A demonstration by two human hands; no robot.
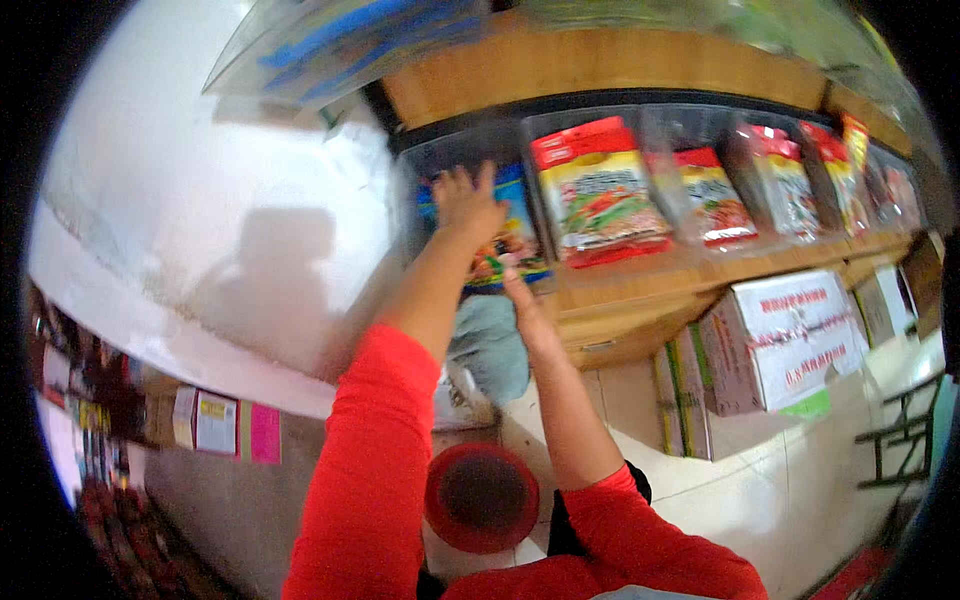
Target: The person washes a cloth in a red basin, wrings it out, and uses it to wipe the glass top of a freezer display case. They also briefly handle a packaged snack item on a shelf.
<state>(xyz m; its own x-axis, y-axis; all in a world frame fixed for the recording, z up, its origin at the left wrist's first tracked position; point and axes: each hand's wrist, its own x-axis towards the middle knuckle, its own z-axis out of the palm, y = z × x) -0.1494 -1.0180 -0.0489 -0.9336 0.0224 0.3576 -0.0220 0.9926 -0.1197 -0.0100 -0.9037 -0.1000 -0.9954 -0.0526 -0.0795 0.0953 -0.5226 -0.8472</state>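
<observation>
My left hand (466, 207) reaches into the leftmost clear bin (410, 165), its fingers spread over a blue packet (513, 225) with a coloured picture on it. At the packet's lower edge is my right hand (522, 300), seen from the side. A fingertip or thumb of it meets the packet, but its other fingers are hidden and blurred, so I cannot make out its grip. Beside the blue packet, the neighbouring bin holds a red, yellow and white food packet (603, 195).
More clear bins with red-topped packets (715, 195) run rightward along the wooden shelf (620, 295). White cartons (790, 335) stand on the tiled floor below. Under my arms are a grey-green bag (492, 350) and a round red tub (482, 497). A white wall (200, 170) rises at left.
</observation>
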